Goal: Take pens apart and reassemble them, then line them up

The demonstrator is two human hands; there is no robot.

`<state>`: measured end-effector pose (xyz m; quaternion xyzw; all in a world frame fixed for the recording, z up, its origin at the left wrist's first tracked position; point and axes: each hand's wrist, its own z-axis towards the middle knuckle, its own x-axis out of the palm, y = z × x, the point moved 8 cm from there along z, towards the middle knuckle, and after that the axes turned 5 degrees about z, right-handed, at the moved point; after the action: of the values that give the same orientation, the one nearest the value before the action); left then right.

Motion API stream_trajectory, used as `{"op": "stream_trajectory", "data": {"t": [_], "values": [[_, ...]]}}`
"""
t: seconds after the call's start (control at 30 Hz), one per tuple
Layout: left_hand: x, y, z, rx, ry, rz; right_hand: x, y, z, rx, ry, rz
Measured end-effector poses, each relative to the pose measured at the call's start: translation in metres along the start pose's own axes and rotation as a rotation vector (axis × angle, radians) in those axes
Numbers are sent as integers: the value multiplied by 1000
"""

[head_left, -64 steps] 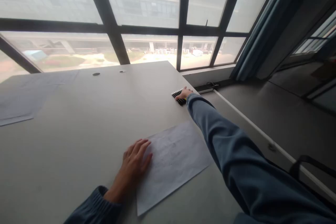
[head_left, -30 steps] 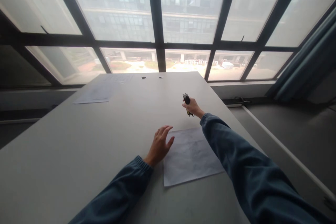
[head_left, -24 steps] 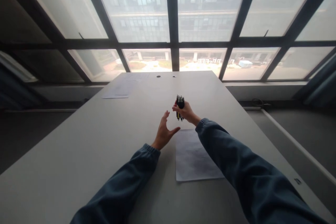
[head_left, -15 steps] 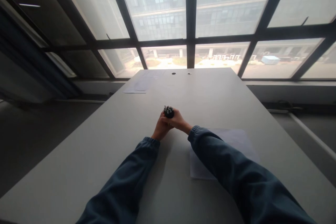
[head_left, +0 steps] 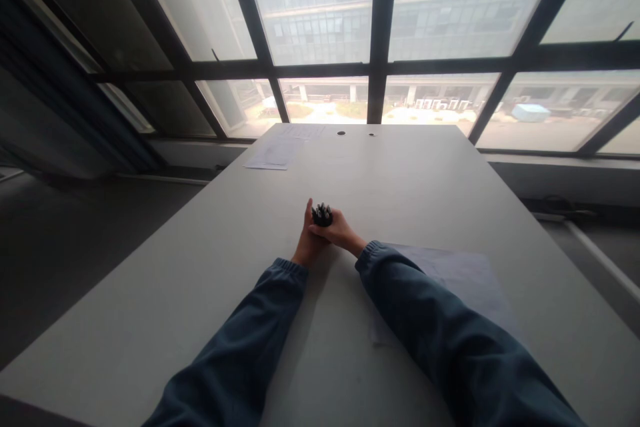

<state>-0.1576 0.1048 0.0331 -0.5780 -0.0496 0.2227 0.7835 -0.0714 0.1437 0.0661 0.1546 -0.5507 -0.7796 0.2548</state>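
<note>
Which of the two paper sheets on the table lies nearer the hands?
The sheet beside the right sleeve, partly under it; the other sheet lies far off by the window.

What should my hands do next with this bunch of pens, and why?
Probably tap the bunch of pens on the table to even their ends. Both the left hand and right hand hold it upright, tips up, just above the surface.

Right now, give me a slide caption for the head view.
Both hands clasp an upright bundle of dark pens over a grey table.
</note>
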Motion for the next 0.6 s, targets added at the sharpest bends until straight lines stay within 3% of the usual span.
{"op": "stream_trajectory", "data": {"t": [0.13, 0.3, 0.5, 0.6], "values": [[-2, 0, -1, 34, 29, 61, -2, -8, -2, 104, 25, -27], [-6, -16, -6, 157, 91, 222, -6, -15, -5, 281, 47, 59], [-7, -14, -6, 142, 117, 242, 1, 0, -7, 307, 206, 126], [-10, -7, -4, 79, 81, 222, 5, 11, -7, 283, 200, 44]]}}
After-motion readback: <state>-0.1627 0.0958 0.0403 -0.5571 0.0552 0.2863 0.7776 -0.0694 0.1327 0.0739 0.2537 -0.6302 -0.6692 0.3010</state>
